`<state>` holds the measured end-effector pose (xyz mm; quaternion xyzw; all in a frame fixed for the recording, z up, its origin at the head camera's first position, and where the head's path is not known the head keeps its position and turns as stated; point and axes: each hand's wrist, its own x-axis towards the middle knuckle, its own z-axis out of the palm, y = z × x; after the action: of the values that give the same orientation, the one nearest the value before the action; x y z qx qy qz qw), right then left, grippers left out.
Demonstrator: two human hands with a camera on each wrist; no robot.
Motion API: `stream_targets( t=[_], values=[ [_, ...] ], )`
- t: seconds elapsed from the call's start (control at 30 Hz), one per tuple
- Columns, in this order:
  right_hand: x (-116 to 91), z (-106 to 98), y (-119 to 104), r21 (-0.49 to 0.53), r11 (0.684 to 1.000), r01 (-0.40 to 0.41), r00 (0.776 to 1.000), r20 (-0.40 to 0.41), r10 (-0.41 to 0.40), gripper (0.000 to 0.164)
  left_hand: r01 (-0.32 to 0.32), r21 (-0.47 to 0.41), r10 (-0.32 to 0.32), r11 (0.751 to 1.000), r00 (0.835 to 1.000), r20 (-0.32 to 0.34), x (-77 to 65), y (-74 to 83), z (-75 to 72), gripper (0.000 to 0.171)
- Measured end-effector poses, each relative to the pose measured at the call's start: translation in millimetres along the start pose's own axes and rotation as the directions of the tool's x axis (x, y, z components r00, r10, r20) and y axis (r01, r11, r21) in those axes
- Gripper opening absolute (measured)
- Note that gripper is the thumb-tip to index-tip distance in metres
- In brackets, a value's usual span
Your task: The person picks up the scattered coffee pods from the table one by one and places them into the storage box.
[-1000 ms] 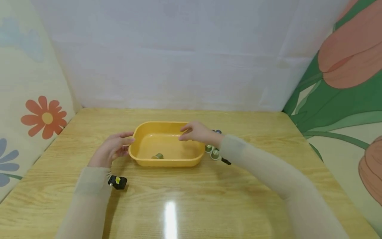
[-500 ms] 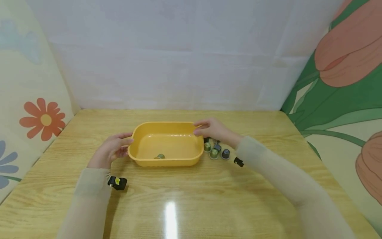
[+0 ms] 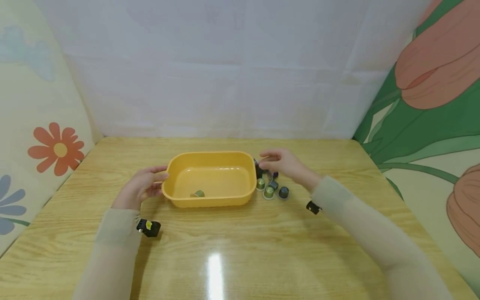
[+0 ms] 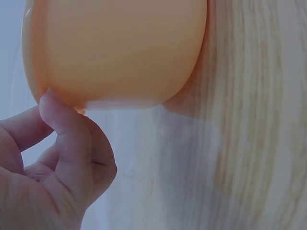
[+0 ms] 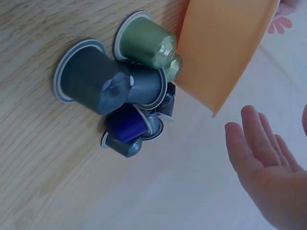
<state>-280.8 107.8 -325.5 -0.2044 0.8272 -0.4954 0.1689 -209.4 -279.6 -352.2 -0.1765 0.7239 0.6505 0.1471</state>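
Observation:
A yellow plastic basin [image 3: 210,201] stands on the wooden table, with one green coffee capsule [image 3: 199,193] lying in it near the front wall. At its left end my left hand [image 3: 140,185] pinches the rim; the left wrist view shows the thumb and fingers [image 4: 72,143] at the edge. Just past the right end, my right hand [image 3: 285,163] hovers over a cluster of coffee capsules and holds nothing, its fingers [image 5: 259,139] extended. In the right wrist view the cluster has a green capsule [image 5: 144,40], a dark grey capsule [image 5: 91,79] and a purple capsule [image 5: 127,123].
The wooden table [image 3: 240,246] spreads in front of the basin. A white cloth [image 3: 225,83] hangs behind it, and flower-patterned panels stand at both sides. Each wrist carries a small black camera [image 3: 149,228].
My right hand has moved from over the basin to the right, past its rim, to above the capsules, which are now more exposed. My left hand has stayed at the rim.

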Motion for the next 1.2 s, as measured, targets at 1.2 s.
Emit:
stream_targets(
  t=[1.2],
  values=[
    [-48.2, -8.3, 53.7, -0.131, 0.991, 0.021, 0.991, -0.131, -0.038, 0.060, 0.003, 0.065, -0.002, 0.998, 1.000, -0.006, -1.8, -0.8, -2.2, 0.060]
  ],
)
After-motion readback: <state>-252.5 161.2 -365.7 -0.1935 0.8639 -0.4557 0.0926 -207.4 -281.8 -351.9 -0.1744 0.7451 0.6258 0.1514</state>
